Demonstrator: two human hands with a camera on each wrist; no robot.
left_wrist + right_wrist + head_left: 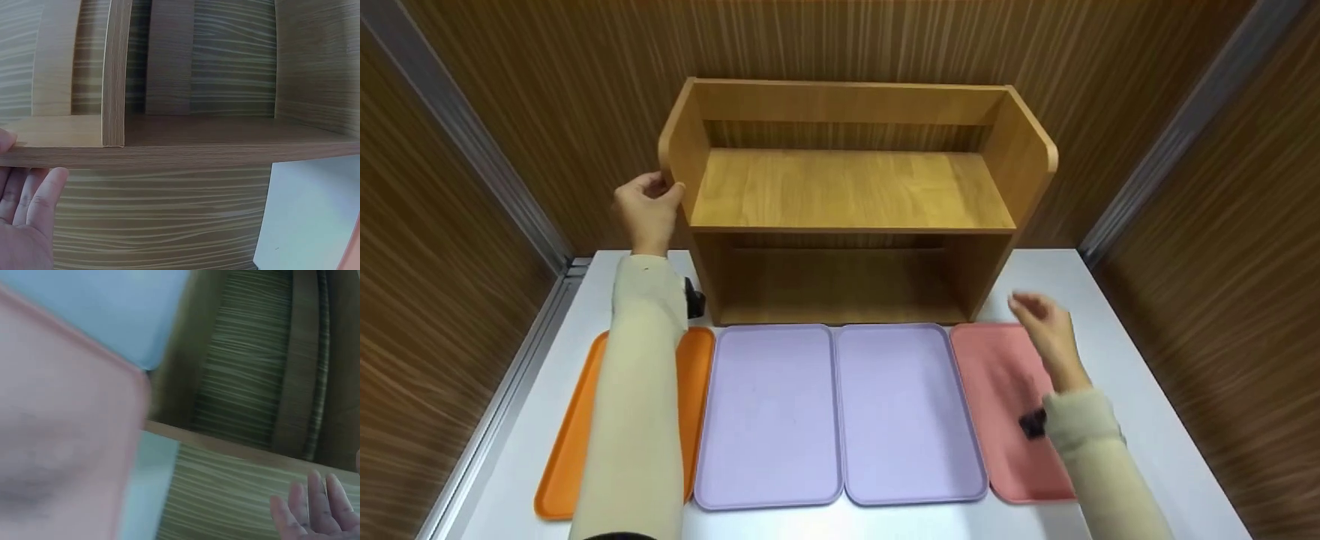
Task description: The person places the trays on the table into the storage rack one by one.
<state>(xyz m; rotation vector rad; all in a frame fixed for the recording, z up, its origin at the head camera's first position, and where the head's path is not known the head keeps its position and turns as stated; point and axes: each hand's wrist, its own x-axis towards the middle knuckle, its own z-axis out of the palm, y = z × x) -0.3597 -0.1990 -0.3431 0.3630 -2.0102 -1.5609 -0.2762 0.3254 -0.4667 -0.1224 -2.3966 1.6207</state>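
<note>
A two-tier wooden shelf (847, 191) stands upright at the back of the white table. My left hand (649, 214) holds the front edge of its left side panel (679, 157), thumb on the inner face and fingers on the outer. In the left wrist view, that panel's edge (214, 157) runs between the thumb and fingers of the left hand (31, 208). My right hand (1050, 334) hovers above the far part of the pink tray (997, 412), right of the shelf, holding nothing. Its fingers look loosely extended in the right wrist view.
Two lilac trays (769, 420) lie side by side in front of the shelf. An orange tray (570, 450) lies at the left, partly under my left sleeve (634, 405). Wood-grain walls (1207, 285) enclose the white table (1050, 274) at the back and both sides.
</note>
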